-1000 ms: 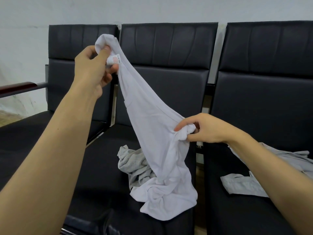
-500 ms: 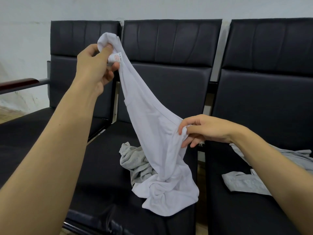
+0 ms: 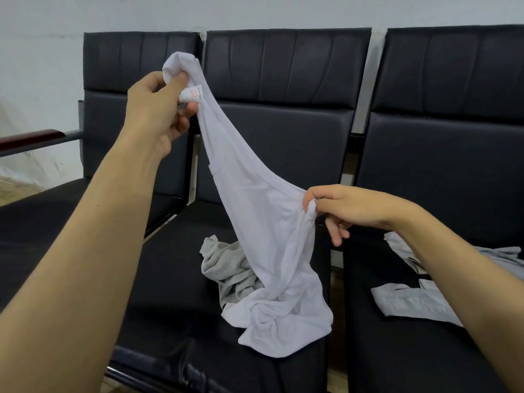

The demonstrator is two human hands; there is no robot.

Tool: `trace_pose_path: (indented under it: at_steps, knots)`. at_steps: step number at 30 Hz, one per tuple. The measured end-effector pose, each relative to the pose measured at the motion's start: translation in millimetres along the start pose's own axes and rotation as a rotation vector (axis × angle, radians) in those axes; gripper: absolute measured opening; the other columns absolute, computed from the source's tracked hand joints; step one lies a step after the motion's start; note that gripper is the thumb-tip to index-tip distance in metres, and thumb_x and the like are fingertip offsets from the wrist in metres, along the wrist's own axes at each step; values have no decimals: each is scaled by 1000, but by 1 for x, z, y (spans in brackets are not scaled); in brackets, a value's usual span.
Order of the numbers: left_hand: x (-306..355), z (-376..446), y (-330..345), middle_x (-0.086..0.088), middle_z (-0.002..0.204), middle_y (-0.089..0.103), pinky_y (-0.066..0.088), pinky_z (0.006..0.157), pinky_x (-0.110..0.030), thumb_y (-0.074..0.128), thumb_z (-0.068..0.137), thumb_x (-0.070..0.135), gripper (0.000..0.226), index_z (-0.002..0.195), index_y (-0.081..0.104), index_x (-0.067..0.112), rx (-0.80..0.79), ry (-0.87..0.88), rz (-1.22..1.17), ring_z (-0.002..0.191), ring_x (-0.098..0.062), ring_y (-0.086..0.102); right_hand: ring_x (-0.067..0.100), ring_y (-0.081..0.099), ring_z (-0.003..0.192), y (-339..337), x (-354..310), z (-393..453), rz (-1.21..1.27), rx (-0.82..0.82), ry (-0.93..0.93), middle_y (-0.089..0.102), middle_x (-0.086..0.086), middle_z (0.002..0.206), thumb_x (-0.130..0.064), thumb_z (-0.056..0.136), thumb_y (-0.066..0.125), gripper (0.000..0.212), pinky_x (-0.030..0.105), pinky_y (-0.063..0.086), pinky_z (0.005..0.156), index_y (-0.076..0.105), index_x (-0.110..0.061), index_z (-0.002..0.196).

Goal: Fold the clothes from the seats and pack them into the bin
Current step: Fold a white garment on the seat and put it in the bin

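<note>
A white garment point(image 3: 263, 222) hangs stretched between my hands above the middle seat point(image 3: 170, 293). My left hand point(image 3: 158, 109) grips its top end, by the label, up near the backrest. My right hand point(image 3: 337, 208) pinches a lower edge of the same garment between thumb and forefinger, its other fingers loosely spread. The garment's bottom lies bunched on the middle seat. Under it a crumpled grey garment point(image 3: 226, 268) rests on that seat. Another grey garment point(image 3: 411, 302) lies on the right seat, partly hidden by my right forearm. No bin is in view.
Three black padded seats stand in a row against a white wall point(image 3: 255, 9). The left seat point(image 3: 42, 222) has a wooden armrest point(image 3: 31, 137) at its far side. A narrow gap point(image 3: 336, 279) separates the middle and right seats.
My right hand has shifted its hold on the white garment from a fuller grip to a thumb-and-forefinger pinch. Left hand keeps its grip at the top.
</note>
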State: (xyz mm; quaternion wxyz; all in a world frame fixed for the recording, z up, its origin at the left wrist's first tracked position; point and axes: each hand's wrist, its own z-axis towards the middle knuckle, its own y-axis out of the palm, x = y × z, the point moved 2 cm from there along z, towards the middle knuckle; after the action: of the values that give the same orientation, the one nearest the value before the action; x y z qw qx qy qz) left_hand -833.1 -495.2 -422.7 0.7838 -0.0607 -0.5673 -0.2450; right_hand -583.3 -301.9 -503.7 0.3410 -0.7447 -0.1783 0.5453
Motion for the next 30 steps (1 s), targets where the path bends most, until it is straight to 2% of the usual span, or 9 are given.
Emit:
trace_pose_path:
  at_steps: [2,5,7,10,14,15,20,26,30]
  knots:
    - [5,0,-1,6,89,77,54,65,-20,68,101,31,29,124,71,14,-1,10,-11,67,-4,68,19,53,52,-2,-6,-4,98,-11,-7,79,-4,96,-16,109,36,29,24,41,51,63,-17,101]
    - [21,-2,1,6,86,74,49,58,-19,68,101,30,22,116,70,14,-21,32,-60,64,-5,65,25,65,58,-6,-13,-8,450,-41,0,77,11,109,-21,107,42,29,24,51,49,67,-14,93]
    - [31,-4,1,4,88,74,49,57,-19,70,100,31,18,110,69,17,-28,30,-126,67,-8,67,30,68,61,-10,-19,-12,557,-51,6,77,12,100,-31,108,39,32,27,54,50,61,-11,96]
    - [48,-3,6,5,85,75,50,59,-18,70,100,26,12,108,69,17,-40,12,-248,72,-9,71,20,62,53,-20,-30,-18,372,56,-53,67,1,64,-41,108,49,33,24,50,48,55,-11,95]
    - [69,-4,13,6,85,74,47,56,-15,71,97,20,11,108,71,19,-105,-2,-315,69,-4,67,12,46,43,-28,-46,-30,256,50,-209,56,-1,51,-22,106,58,14,22,39,49,51,-15,97]
    - [68,-6,14,6,88,74,47,57,-16,72,97,22,12,109,72,19,-122,-4,-282,70,-4,67,11,43,41,-29,-48,-34,285,11,-243,54,-3,50,-21,106,57,9,23,37,49,52,-14,105]
    - [26,-10,22,4,83,74,48,53,-19,69,100,32,12,101,73,20,-136,-10,48,66,-5,67,6,34,37,-40,-64,-51,439,16,-430,46,-6,50,-29,104,53,42,17,34,43,48,-26,146]
    - [-42,-20,30,3,101,80,57,67,-27,62,104,30,20,122,63,22,-407,-238,451,86,-13,76,8,36,45,-49,-64,-49,465,235,-488,56,-8,65,-27,111,43,32,17,37,50,65,-24,135]
    - [-40,-26,37,8,104,80,57,74,-27,62,105,32,19,123,63,29,-457,-220,479,84,-10,75,9,38,47,-58,-58,-49,490,404,-476,59,-6,67,-25,112,42,31,20,35,49,68,-22,129]
